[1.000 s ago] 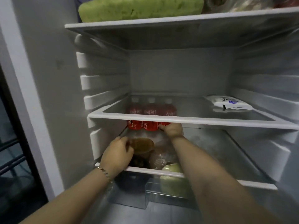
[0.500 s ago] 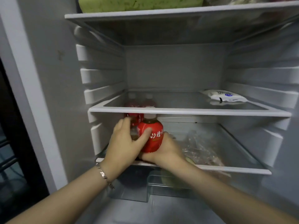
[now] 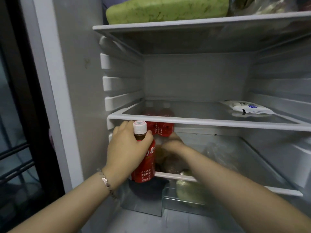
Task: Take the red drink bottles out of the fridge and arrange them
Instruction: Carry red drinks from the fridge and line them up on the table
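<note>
The red bottle (image 3: pixel 146 167), white-capped, is held roughly upright at the near left edge of the lower shelf (image 3: pixel 176 176), the left hand (image 3: pixel 126 148) curled round its neck and shoulder. Two red bottles (image 3: pixel 164 130) stand at the shelf's far left. The blurred right hand (image 3: pixel 173 142) is just below them; its grip cannot be told. Plastic bags (image 3: pixel 218 155) lie to the right. The middle shelf (image 3: pixel 218 122) holds a white pouch (image 3: pixel 247 107), and the top shelf (image 3: pixel 185 22) a green block (image 3: pixel 168 9).
</note>
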A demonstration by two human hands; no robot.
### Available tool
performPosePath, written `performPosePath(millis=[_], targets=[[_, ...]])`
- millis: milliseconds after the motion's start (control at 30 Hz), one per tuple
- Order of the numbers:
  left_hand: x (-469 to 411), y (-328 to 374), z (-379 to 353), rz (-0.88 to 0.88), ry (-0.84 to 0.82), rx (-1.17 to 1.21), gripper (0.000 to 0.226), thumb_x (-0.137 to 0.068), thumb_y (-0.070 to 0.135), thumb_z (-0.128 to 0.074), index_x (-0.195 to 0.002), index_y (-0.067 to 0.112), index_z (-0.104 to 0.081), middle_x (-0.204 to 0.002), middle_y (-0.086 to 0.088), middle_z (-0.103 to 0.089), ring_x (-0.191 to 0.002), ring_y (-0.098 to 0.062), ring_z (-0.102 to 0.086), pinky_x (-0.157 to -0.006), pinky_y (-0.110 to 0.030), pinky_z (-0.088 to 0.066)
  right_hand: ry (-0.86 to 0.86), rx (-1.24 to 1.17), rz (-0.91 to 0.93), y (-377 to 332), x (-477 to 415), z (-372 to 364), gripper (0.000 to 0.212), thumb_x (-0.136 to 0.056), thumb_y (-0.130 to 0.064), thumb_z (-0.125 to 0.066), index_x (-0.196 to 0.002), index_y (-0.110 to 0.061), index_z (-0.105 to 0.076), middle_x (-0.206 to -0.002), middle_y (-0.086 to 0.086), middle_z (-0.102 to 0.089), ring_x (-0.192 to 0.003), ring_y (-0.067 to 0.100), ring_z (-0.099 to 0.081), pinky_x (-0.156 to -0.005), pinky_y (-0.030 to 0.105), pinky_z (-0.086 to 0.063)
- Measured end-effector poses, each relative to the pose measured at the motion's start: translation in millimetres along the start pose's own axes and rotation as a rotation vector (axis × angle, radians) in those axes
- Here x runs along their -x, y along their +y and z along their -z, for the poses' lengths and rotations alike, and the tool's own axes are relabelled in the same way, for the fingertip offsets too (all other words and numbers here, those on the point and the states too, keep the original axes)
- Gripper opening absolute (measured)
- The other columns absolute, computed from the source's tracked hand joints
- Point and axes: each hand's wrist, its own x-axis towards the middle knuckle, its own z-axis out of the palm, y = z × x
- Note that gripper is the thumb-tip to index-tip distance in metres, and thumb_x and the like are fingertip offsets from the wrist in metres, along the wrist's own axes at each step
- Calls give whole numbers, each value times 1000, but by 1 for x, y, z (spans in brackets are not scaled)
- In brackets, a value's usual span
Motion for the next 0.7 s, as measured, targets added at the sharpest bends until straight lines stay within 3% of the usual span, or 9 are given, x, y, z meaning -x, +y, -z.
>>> performPosePath(millis=[100, 233, 367, 433, 567, 700], targets=[[-6, -3, 1, 52, -21, -9, 20, -75, 45, -55, -84, 26, -55, -88, 6, -55, -92, -21, -55, -77, -43, -50, 146, -157, -123, -13, -31, -13, 94, -77, -30, -75, -145, -2, -16, -145, 16, -37, -135, 31, -34, -111, 41, -32], [-9, -3, 2, 80, -37, -5, 18, -74, 43, -56, -80, 27, -54, -87, 7, -54, -91, -21, -54, -77, -42, -50, 360, -213, -229, -18, -48, -22, 94, -79, -31, -72, -146, -2, -12, -150, 17, -30, -139, 29, -27, -112, 38, -25], [-8, -5, 6, 64, -43, 22, 15, -72, 44, -54, -75, 30, -49, -85, 7, -54, -91, -21, -54, -76, -40, -49, 475, -190, -212, -16, -54, -22, 76, -80, -29, -72, -137, -2, -29, -144, 14, -41, -133, 27, -37, -108, 35, -28], [-7, -5, 8, 48, -49, 25, 14, -72, 44, -54, -73, 32, -47, -84, 7, -55, -91, -21, -54, -76, -40, -49, 467, -204, -193, -12, -54, -17, 73, -78, -28, -74, -133, -3, -33, -138, 15, -48, -128, 29, -45, -107, 37, -30], [-6, -5, 11, 10, -37, 16, 15, -74, 42, -55, -71, 33, -44, -82, 7, -54, -88, -20, -55, -74, -37, -48, 352, -179, -120, -8, -38, -9, 85, -68, -34, -81, -130, -7, -30, -132, 14, -53, -124, 32, -49, -107, 43, -35], [-3, -8, 14, -34, -1, -6, 16, -74, 42, -58, -70, 34, -45, -77, 14, -53, -81, -12, -53, -63, -25, -40, 201, -183, -54, 0, 5, 0, 90, -57, -35, -84, -126, -16, -28, -122, 5, -55, -115, 27, -55, -95, 37, -46]])
